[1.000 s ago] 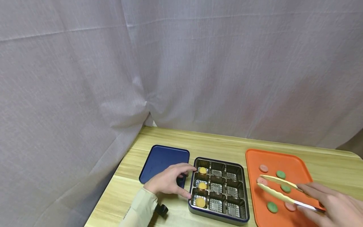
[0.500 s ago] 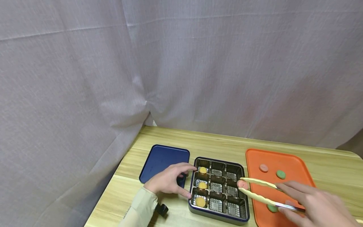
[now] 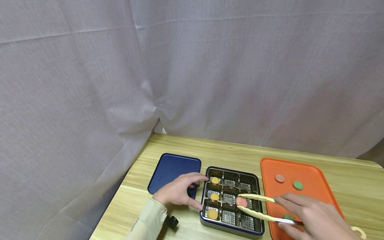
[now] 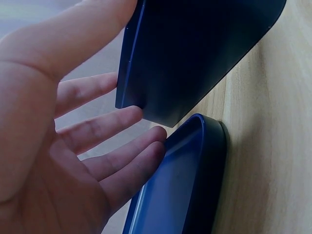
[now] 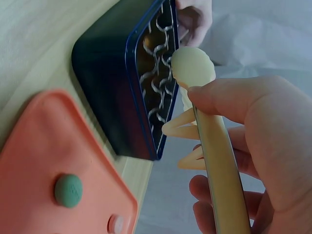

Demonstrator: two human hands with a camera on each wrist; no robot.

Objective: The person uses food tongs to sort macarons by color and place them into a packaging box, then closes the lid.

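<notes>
My right hand (image 3: 313, 213) grips tongs (image 3: 259, 215) with pale yellow scalloped tips, thumb on one arm and fingers on the other. Between the tips is a round pink cookie-like disc (image 3: 241, 202), over the middle-to-right compartments of a dark blue box (image 3: 231, 228). The box has a black divided insert, and each compartment of its left column contains a yellow round piece (image 3: 212, 214). At the box's left side my left hand (image 3: 179, 190) is spread, thumb and forefinger touching the rim. The left wrist view shows its fingers (image 4: 105, 126) extended beside the box wall.
A dark blue lid (image 3: 174, 170) lies behind the left hand. Right of the box, an orange tray (image 3: 288, 165) bears a pink disc (image 3: 279, 178) and green discs (image 3: 297, 185), partly covered by the right hand. Grey curtain (image 3: 192, 73) hangs behind the wooden table (image 3: 228, 146).
The tongs have picked the pink disc off the orange tray and carried it left, past the box's right rim, to over the compartments. The left hand has stayed in place.
</notes>
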